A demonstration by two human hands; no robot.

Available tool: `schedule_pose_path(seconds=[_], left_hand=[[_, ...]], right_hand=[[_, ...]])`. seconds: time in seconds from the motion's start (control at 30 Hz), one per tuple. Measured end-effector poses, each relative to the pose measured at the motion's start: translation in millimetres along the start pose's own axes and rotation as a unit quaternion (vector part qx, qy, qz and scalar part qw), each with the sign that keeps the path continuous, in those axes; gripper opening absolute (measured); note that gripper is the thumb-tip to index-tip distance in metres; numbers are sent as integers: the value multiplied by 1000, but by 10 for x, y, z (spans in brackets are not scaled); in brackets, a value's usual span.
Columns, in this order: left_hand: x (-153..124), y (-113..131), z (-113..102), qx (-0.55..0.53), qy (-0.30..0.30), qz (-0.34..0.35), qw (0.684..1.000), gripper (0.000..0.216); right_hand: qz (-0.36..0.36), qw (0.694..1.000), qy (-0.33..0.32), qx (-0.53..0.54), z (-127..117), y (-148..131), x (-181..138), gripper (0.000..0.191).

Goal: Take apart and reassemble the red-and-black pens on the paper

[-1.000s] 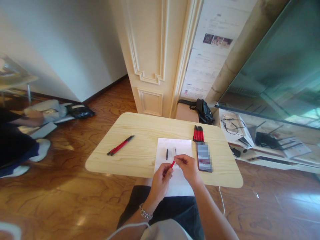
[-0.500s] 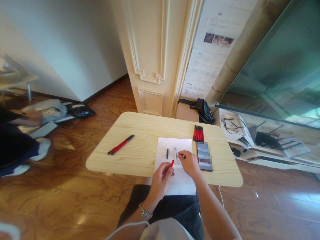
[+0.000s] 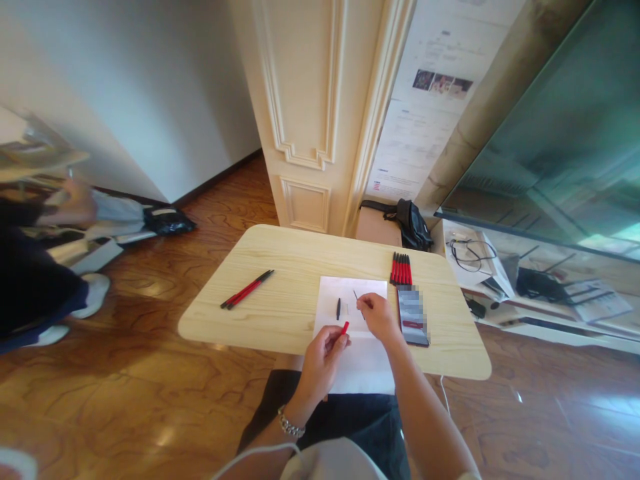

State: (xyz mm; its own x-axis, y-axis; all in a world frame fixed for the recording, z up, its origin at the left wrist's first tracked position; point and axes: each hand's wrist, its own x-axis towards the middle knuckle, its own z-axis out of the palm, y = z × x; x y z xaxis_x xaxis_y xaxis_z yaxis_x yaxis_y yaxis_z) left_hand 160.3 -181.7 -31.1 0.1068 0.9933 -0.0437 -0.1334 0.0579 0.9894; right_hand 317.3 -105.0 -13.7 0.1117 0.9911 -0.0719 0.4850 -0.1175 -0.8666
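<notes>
My left hand (image 3: 327, 351) is closed round a red pen barrel (image 3: 345, 327), whose end sticks out past the thumb and finger. Between the fingertips of my right hand (image 3: 379, 315) is a thin dark pen refill (image 3: 355, 294), its tip pointing up and away from me. Both hands are over a white sheet of paper (image 3: 360, 380) on the table. A black pen part (image 3: 339, 309) lies on the paper just left of the right hand. Beside it is a small, pale spring-like piece (image 3: 345, 309), too small to make out clearly.
Red-and-black pens (image 3: 247, 289) lie at the left of the wooden table (image 3: 290, 257). Several more pens (image 3: 401, 269) sit in a row at the right, above a phone-like device (image 3: 413, 316) with a blurred screen. Another person (image 3: 40, 267) is at the far left.
My right hand has picked the refill up off the paper and tilted it. The left hand still holds the red barrel. The view has shifted slightly.
</notes>
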Motion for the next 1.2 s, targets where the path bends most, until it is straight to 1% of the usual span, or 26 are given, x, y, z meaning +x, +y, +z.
schedule_pose_path(seconds=[0.07,0.13,0.2,0.3,0.43,0.57,0.67,0.83,0.87,0.97,1.0,1.03,1.07,1.13,1.2], left_hand=[[-1,-9,6,9,-5,6,1000,22],[-3,-14,17,23,-8,15,1000,21],[-5,-10,28,35,-14,22,999,20],[-12,15,39,44,-19,25,999,20],[-21,52,38,48,-16,18,999,22],[-16,44,34,27,-9,13,999,24],[-11,3,33,10,-11,8,1000,25],[-22,-39,30,-8,3,-4,1000,26],[-25,-36,24,-11,2,-3,1000,25],[-29,-13,-5,-9,0,-1,1000,23],[-28,-4,-17,-9,0,-3,1000,23],[-27,4,-28,-8,1,-5,1000,23],[-25,12,-37,-9,3,-8,1000,24],[-21,24,-46,-12,7,-13,1000,25],[-19,30,-44,-15,12,-14,1000,25]], right_hand=[[-15,988,0,156,-58,-82,-67,23],[-31,964,2,264,-102,-181,-153,25],[-44,948,7,314,-126,-265,-232,24],[-51,945,17,323,-124,-322,-298,22],[-40,956,8,291,-79,-296,-326,24],[-30,973,-29,226,-10,-237,-400,24],[-27,981,-52,186,47,-185,-474,25],[-18,985,-45,165,65,-83,-501,25],[-18,985,-55,164,50,-62,-485,25],[-33,976,-128,170,-10,-5,-388,29],[-36,976,-139,163,-23,10,-340,31],[-35,980,-133,141,-25,22,-287,33],[-29,989,-107,102,-16,28,-232,32],[-12,999,-40,-17,39,24,-131,28],[5,990,-2,-143,129,0,-59,26]])
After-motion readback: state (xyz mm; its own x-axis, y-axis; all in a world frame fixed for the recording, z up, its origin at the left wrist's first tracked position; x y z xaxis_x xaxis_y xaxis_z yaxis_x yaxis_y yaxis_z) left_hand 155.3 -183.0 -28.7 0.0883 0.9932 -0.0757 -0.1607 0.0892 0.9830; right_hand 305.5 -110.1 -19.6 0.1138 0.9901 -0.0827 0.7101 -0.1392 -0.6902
